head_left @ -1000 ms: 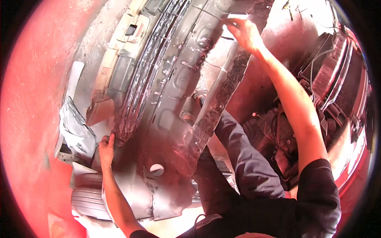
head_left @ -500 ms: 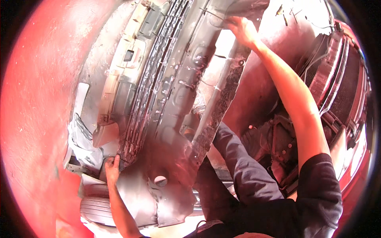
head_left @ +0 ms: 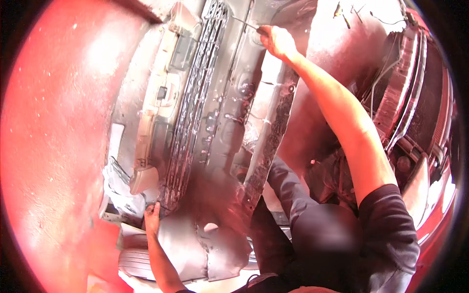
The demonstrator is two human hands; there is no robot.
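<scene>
A large car bumper cover [head_left: 229,122] stretches from the top of the view down to my lap, with a slatted grille [head_left: 198,88] along its left part. At the grille's lower end, my left hand [head_left: 152,217] is closed on the bumper's edge, thumb on top; its other fingers are mostly hidden. Near the far end, my right hand [head_left: 277,43] is closed around a thin rod-shaped tool [head_left: 245,22], probably a screwdriver. Its tip points up and left, over the grey inner face of the bumper. Whether the tip touches the bumper, I cannot tell.
A tyre [head_left: 136,262] lies at the lower left, below a crumpled silvery piece [head_left: 122,188]. On the right, a car front shows its radiator [head_left: 432,93]. Several small tools [head_left: 346,14] lie on the floor at the upper right. Red floor covers the left side.
My right hand has moved left and slightly nearer with the tool. My left hand still grips the bumper's lower end. The whole view has shifted a little.
</scene>
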